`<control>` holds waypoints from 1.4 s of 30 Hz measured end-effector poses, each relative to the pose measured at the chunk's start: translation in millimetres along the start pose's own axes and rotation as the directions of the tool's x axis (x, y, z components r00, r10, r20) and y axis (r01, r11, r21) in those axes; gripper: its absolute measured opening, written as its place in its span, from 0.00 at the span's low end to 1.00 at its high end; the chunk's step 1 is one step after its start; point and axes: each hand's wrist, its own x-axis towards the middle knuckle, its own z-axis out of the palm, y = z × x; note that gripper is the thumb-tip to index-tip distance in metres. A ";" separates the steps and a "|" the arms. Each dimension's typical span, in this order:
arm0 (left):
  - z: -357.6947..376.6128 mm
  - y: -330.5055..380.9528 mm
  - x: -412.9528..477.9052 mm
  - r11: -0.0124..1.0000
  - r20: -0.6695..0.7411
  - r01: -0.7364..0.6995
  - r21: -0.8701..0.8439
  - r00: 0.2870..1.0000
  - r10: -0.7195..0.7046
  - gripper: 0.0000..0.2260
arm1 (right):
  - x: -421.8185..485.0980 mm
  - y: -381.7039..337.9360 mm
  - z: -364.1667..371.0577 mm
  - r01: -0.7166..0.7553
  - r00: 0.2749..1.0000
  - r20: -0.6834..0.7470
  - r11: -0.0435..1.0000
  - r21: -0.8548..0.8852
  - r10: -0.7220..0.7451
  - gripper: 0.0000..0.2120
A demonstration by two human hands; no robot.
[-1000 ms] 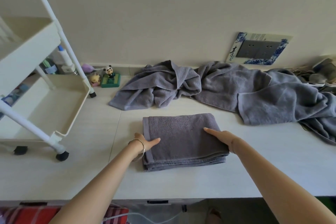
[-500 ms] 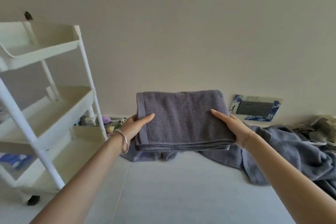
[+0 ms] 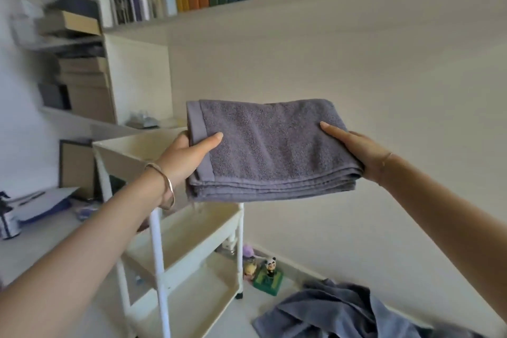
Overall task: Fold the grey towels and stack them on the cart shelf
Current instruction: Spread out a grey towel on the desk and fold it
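Fingers hidden under towel; left hand, right hand grips clamped on its ends, thumbs on top; towel held up before cart, top tray partly blocked; loose towels cropped below.

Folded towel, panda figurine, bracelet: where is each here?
folded towel (image 3: 274, 151), head view, middle of its top face.
panda figurine (image 3: 271, 263), head view, its head.
bracelet (image 3: 170, 189), head view, band on the left wrist.
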 end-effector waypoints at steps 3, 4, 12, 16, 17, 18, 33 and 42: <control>-40.6 18.5 25.2 0.994 -0.145 0.010 0.107 0.989 0.006 0.34 | 46.3 -31.6 34.6 0.065 0.993 0.107 0.995 -0.079 -0.056 0.32; -51.9 23.9 31.7 0.991 -0.196 0.014 0.133 0.981 0.012 0.40 | 61.8 -41.6 47.9 0.088 0.987 0.147 0.989 -0.116 -0.071 0.34; -107.2 15.1 71.1 0.985 -0.421 0.172 0.032 0.896 -0.143 0.46 | 161.5 -76.2 133.7 0.315 0.932 0.305 0.852 -0.418 -0.196 0.36; -110.7 -2.6 72.7 0.921 -0.450 0.326 0.211 0.869 -0.205 0.47 | 193.8 -57.6 159.4 0.350 0.920 0.343 0.792 -0.500 -0.189 0.33; -111.5 -4.7 73.9 0.900 -0.450 0.344 0.267 0.870 -0.200 0.47 | 199.6 -51.4 164.5 0.354 0.918 0.350 0.786 -0.507 -0.188 0.33; -110.0 -4.4 73.6 0.878 -0.441 0.359 0.316 0.875 -0.199 0.47 | 204.3 -44.5 168.2 0.358 0.915 0.358 0.778 -0.516 -0.184 0.32; -87.5 21.6 74.1 0.308 -0.354 0.395 0.866 0.917 -0.183 0.27 | 209.3 -26.1 213.1 0.556 0.823 0.442 0.350 -0.754 -0.356 0.23; -73.2 10.3 72.4 0.085 -0.413 0.437 0.895 0.887 -0.209 0.24 | 210.7 -8.9 216.9 0.525 0.839 0.407 0.344 -0.778 -0.362 0.27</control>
